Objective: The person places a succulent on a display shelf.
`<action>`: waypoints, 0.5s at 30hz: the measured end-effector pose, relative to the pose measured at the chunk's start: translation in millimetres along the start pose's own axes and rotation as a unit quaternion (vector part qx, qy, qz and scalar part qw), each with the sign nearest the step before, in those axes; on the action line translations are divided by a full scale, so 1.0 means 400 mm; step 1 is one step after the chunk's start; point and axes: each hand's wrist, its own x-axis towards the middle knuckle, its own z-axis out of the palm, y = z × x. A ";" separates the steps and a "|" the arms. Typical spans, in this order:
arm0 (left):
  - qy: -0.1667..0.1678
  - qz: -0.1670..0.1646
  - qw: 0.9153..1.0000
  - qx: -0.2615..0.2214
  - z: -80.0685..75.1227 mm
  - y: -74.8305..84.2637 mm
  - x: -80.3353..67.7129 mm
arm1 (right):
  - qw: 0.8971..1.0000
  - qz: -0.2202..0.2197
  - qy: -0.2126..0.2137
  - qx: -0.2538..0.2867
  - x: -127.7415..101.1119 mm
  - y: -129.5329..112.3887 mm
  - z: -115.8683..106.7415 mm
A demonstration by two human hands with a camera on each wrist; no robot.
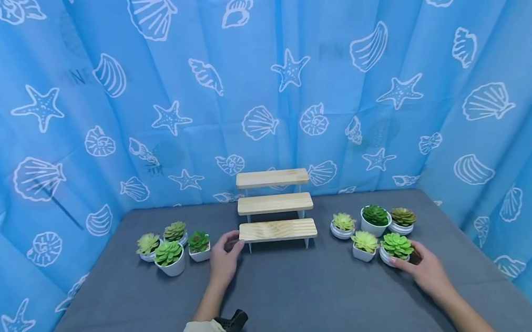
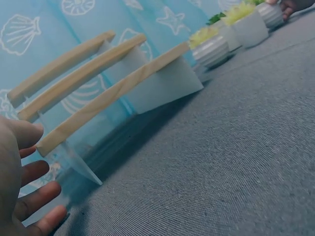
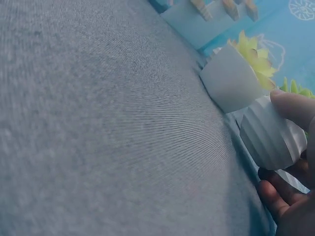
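The right hand (image 1: 426,272) has its thumb (image 3: 294,104) curled over the top edge of a small ribbed white pot (image 3: 270,137), with the other fingers wrapped below and behind it, so the hand grips the pot. This pot holds a bright green succulent (image 1: 396,245) and sits on the grey cloth table (image 1: 296,295), at the front right of a cluster of five potted succulents. Just beside it on its left stands a smooth white pot with a yellow-green plant (image 1: 365,245), close but probably not touching; the wrist view is too blurred to be sure.

The left hand (image 1: 224,259) lies relaxed with straight, spread fingers (image 2: 37,196). Its thumb and fingertips rest at the left end of the lowest board of a three-step wooden shelf (image 1: 275,207); the hand holds nothing. The shelf stands at the middle of the table, its three pale boards rising toward the back.

Left of that hand is a second cluster of four potted succulents (image 1: 172,245); the nearest one is just beside the fingers.

Behind and around the table hangs a blue curtain (image 1: 258,82) printed with white shells and starfish.
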 end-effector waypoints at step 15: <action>-0.036 -0.039 0.999 0.001 0.000 0.001 0.024 | 0.994 -0.034 0.091 0.054 -0.043 -0.057 -0.027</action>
